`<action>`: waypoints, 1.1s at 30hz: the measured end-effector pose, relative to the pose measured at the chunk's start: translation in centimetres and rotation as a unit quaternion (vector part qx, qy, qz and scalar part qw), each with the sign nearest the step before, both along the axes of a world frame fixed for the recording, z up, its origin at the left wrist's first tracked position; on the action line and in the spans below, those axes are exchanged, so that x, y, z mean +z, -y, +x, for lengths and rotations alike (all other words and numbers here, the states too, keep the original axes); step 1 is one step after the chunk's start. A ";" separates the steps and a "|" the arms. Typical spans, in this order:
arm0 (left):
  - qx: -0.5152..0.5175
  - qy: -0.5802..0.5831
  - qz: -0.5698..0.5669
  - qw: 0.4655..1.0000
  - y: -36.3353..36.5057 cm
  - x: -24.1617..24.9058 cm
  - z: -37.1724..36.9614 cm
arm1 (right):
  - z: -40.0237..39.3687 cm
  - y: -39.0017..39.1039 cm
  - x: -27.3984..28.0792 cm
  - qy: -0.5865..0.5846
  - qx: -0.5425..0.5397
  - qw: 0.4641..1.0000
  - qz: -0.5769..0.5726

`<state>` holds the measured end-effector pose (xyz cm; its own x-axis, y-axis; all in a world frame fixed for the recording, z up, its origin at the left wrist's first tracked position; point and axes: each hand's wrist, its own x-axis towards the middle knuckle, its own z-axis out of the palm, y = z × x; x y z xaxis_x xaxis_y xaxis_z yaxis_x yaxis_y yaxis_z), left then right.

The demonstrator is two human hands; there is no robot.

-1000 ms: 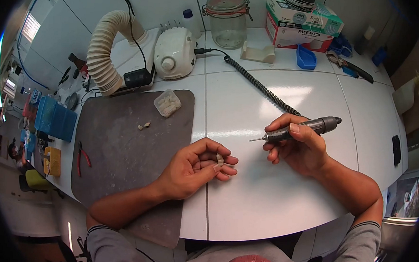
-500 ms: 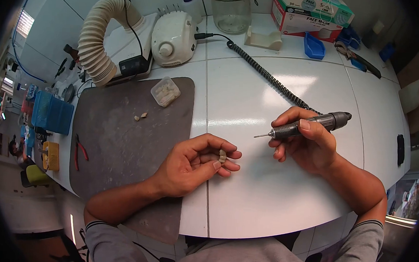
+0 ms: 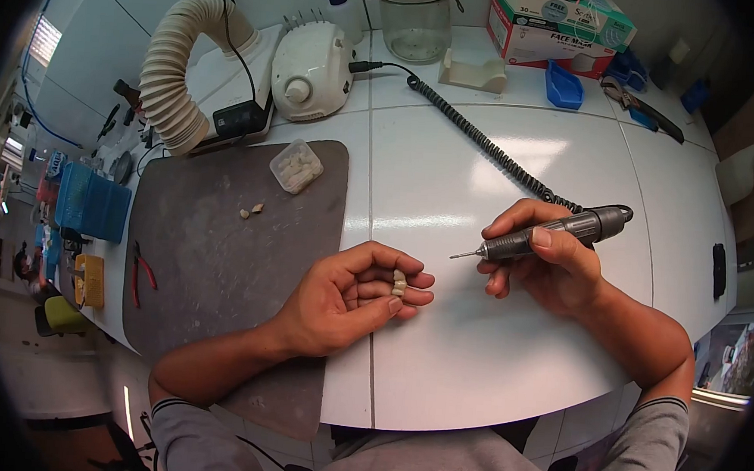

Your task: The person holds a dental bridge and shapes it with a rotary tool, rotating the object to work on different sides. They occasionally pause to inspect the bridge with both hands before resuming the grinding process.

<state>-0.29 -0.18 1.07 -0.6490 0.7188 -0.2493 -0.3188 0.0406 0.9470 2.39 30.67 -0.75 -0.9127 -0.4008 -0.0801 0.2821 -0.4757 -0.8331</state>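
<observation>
My left hand (image 3: 352, 294), palm up near the right edge of the grey mat (image 3: 231, 227), holds a small cream-coloured dental bridge (image 3: 399, 283) between thumb and fingers. My right hand (image 3: 548, 259) is closed around a dark rotary handpiece (image 3: 558, 233). Its thin metal bur (image 3: 465, 255) points left toward the bridge, with a gap between them. From the handpiece's rear a coiled black cord (image 3: 486, 147) runs to the white control unit (image 3: 313, 72). A small clear tub of pale pieces (image 3: 296, 167) and two loose bits (image 3: 251, 211) lie on the mat.
Red-handled pliers (image 3: 142, 275) lie at the mat's left. Behind stand a ribbed suction hose (image 3: 170, 67), a glass jar (image 3: 416, 24) and face mask boxes (image 3: 551, 35). Blue trays (image 3: 564, 85) and a blue bin (image 3: 94, 203) flank the table. Another person (image 3: 34, 271) is far left.
The handpiece has tilted and shifted slightly left and down, its bur a little nearer the left hand. The dental bridge has turned slightly between the left fingers.
</observation>
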 end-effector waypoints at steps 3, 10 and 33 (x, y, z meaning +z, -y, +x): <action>-0.007 0.001 -0.001 1.000 0.0 0.0 0.0 | 0.1 0.0 0.0 0.002 0.002 1.000 -0.001; -0.009 0.008 -0.001 1.000 0.0 0.1 0.1 | 0.2 0.1 0.3 -0.001 0.008 1.000 0.005; 0.001 0.015 0.010 1.000 0.1 -0.2 0.0 | 0.2 0.5 0.4 -0.027 -0.003 0.998 0.052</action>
<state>-0.27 -0.28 0.84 -0.6428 0.7227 -0.2542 -0.3479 0.0203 0.9373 2.63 30.12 -0.33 -0.9192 -0.3872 -0.0722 0.2336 -0.3882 -0.8915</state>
